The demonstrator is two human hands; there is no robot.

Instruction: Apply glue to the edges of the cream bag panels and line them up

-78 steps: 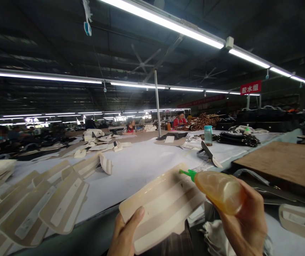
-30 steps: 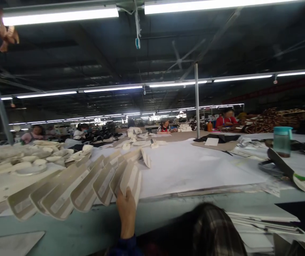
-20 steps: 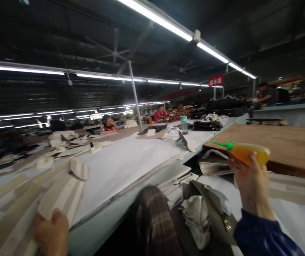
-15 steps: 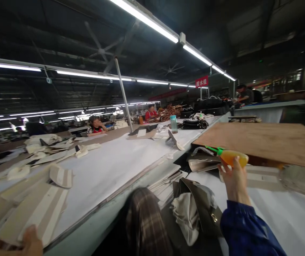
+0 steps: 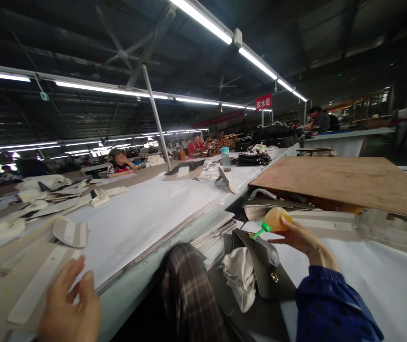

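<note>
My right hand (image 5: 303, 240) is closed round an amber glue bottle (image 5: 276, 219) with a green nozzle that points down and left, above an olive bag piece (image 5: 260, 266) and a white cloth (image 5: 241, 280). My left hand (image 5: 70, 308) is at the bottom left with fingers spread, open, hovering over the nearest of several beige panels with white strips (image 5: 28, 285) laid in a row on the long white table (image 5: 146, 213).
A plywood board (image 5: 338, 178) lies to the right over stacked pieces. A teal bottle (image 5: 225, 159) and a scraper stand farther along the table. More beige pieces (image 5: 46, 190) pile up at the left. Other people sit at tables in the distance.
The beige panel my left hand held is now laid at the end of the row and my hand has let go. My right hand has lowered the glue bottle, tipping its nozzle downward. My view swung right.
</note>
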